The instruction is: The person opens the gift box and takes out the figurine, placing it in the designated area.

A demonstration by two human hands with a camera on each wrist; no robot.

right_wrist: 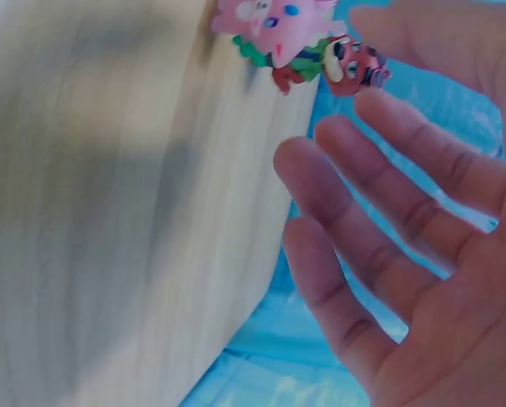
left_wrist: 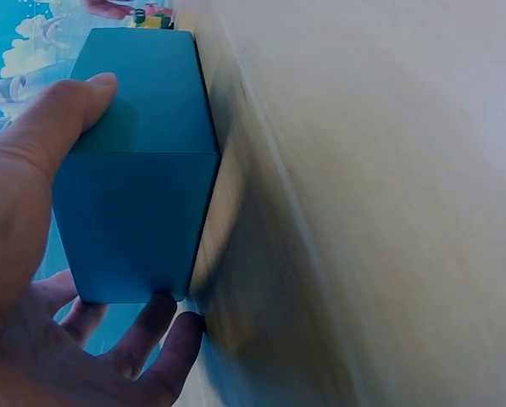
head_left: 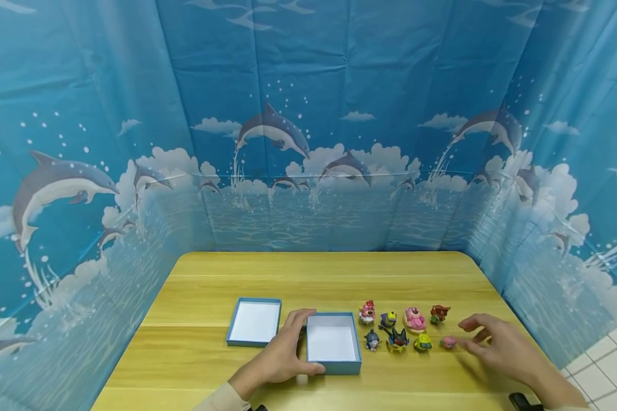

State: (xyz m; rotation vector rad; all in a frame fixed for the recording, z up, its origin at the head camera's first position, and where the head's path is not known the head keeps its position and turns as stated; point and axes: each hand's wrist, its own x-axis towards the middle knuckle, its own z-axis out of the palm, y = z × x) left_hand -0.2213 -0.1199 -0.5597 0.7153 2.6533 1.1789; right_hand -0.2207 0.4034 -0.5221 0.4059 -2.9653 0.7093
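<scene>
A dolphin curtain (head_left: 308, 142) is hanging behind the table (head_left: 319, 274). The left hand (head_left: 283, 357) is gripping the box (head_left: 333, 343), thumb and fingers curled round its walls. The right hand (head_left: 499, 342) is hovering, fingers loose and holding nothing, just beside the pink toy (head_left: 448, 342) on the table.

Light was bright and even from above, casting soft shadows on the desk (head_left: 329, 274). The head view bent outward at its edges. Both wrist views were smeared with motion blur, the wood grain unfocused.
</scene>
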